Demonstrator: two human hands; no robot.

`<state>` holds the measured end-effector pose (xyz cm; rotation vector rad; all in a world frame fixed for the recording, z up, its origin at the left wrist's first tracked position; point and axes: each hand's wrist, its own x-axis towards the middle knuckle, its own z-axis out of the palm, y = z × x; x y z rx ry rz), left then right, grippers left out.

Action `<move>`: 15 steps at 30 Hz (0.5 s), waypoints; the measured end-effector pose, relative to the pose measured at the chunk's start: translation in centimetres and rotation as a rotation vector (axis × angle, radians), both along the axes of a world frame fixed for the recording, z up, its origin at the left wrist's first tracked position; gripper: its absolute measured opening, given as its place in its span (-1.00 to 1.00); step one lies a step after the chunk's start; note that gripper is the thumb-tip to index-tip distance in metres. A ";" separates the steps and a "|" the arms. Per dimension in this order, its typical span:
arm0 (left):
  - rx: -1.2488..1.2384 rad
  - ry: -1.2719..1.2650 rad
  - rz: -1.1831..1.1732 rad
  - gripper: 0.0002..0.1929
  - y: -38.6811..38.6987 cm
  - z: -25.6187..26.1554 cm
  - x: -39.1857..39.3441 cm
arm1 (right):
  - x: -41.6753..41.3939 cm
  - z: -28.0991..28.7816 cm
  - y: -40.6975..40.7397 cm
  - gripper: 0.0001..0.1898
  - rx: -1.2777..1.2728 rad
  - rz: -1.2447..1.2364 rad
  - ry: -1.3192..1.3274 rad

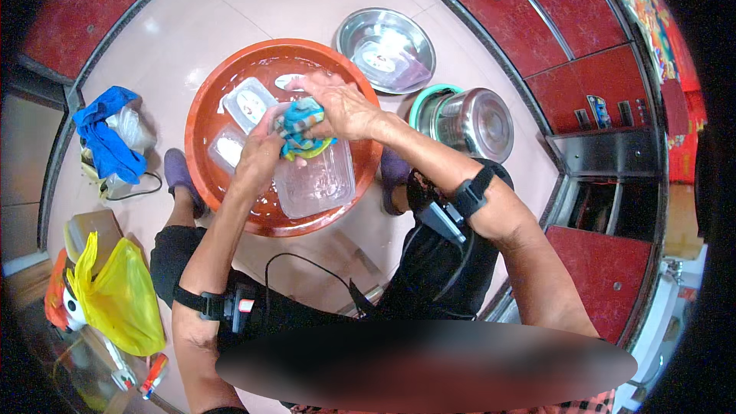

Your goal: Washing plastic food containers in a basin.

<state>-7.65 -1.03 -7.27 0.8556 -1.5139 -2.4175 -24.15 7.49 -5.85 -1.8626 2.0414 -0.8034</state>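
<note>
A blue, white and yellow patterned cloth (303, 121) is bunched between my two hands above a round orange plastic tub (198, 178) of water. My left hand (261, 146) grips its left side, and my right hand (342, 106) holds it from the right with the fingers spread over it. Just below the cloth, a clear rectangular plastic container (319, 184) sits in the tub, partly covered. Left of my hands lies a clear plastic piece with a printed oval (250, 104), and beneath it another clear plastic piece (226, 146).
A steel basin (422, 77) holding clear plastic pieces stands beyond the tub. Right of the tub, a steel pot (489, 123) rests by a green-rimmed basin (422, 98). A blue cloth (115, 138) and a yellow plastic bag (123, 299) are at left. Red cabinets (598, 86) border the floor.
</note>
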 end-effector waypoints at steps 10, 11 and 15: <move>-0.293 -0.092 0.092 -0.51 0.4 0.3 0.6 | 1.4 -3.1 -1.6 -0.50 0.415 -0.247 -0.518; -0.269 -0.076 0.150 -0.54 0.9 0.7 0.5 | 1.5 -3.3 -1.6 -0.50 0.415 -0.248 -0.518; -0.259 -0.137 0.246 -0.59 0.2 1.4 0.6 | 2.1 -3.9 -2.3 -0.52 0.378 -0.414 -0.541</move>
